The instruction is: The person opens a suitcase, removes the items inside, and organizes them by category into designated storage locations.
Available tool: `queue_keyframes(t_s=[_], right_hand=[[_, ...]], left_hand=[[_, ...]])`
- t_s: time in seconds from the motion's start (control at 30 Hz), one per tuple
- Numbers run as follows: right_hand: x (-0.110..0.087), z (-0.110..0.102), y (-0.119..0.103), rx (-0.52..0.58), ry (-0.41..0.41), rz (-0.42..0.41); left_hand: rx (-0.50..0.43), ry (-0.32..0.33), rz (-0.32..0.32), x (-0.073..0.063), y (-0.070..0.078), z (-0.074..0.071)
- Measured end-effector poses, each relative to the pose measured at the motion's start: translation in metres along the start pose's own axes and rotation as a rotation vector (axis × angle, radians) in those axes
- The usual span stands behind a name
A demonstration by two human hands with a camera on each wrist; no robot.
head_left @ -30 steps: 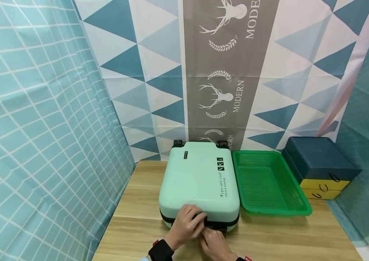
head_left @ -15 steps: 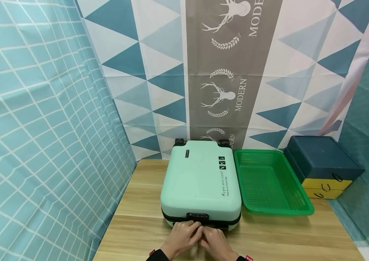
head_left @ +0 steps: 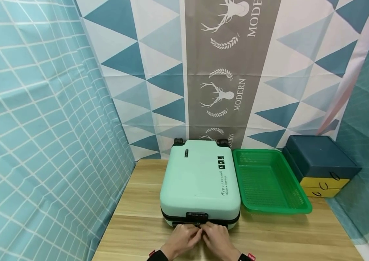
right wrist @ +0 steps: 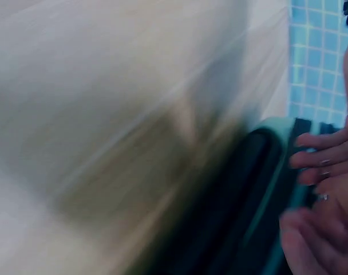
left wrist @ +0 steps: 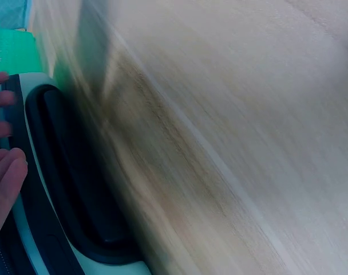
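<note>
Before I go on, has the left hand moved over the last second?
Yes: the left hand has drawn back toward the person, off the lock on the suitcase.

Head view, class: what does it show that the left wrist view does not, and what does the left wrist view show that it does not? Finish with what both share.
Only the head view: the lettered top of the suitcase, its black wheels, and the deer-print wall covering.
Only the left wrist view: the black carry handle along its length, unblocked by fingers.
Both: the suitcase, the green basket, the wooden table, and fingers of the left hand and right hand.
</note>
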State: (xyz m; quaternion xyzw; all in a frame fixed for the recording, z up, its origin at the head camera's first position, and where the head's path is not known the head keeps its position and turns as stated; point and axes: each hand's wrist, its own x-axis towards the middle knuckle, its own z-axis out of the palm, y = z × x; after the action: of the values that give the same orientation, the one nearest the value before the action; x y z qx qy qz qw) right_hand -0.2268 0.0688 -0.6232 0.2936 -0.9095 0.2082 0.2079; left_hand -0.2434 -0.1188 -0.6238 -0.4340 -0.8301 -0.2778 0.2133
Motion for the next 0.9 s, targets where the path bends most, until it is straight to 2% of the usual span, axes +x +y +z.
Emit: queue_keyframes(t_s=[0.07, 0.13, 0.27, 0.37, 0.43, 0.53, 0.67, 0.8, 0.9], right_hand=[[0.004, -0.007, -0.007, -0.026, 0.086, -0.005], [0.01, -0.016, -0.015, -0.023, 0.19, -0.056], [0.03, -0.033, -0.022, -0.007, 0.4, -0.276], [0.051, -0.045, -0.013, -0.071, 0.456, -0.373], [0.063, -0.05, -0.002, -0.142, 0.426, -0.357], [0.071, -0.054, 0.016, -0.227, 0.307, -0.248], [0.067, -0.054, 0.034, -0.28, 0.187, -0.156], [0.063, -0.053, 0.037, -0.284, 0.136, -0.138], [0.063, -0.054, 0.035, -0.274, 0.137, -0.133]], left_hand=[[0.033, -0.012, -0.022, -0.001, 0.001, -0.001], [0.075, -0.019, -0.037, -0.003, 0.001, -0.001], [0.128, 0.001, -0.058, -0.007, 0.001, -0.001], [0.141, 0.04, -0.058, -0.006, 0.001, 0.0], [0.153, 0.068, -0.055, -0.005, 0.001, 0.001], [0.165, 0.111, -0.048, -0.005, 0.002, 0.002], [0.193, 0.157, -0.039, -0.005, 0.003, 0.003], [0.226, 0.193, -0.045, -0.008, 0.004, 0.004], [0.223, 0.2, -0.042, -0.01, 0.004, 0.002]])
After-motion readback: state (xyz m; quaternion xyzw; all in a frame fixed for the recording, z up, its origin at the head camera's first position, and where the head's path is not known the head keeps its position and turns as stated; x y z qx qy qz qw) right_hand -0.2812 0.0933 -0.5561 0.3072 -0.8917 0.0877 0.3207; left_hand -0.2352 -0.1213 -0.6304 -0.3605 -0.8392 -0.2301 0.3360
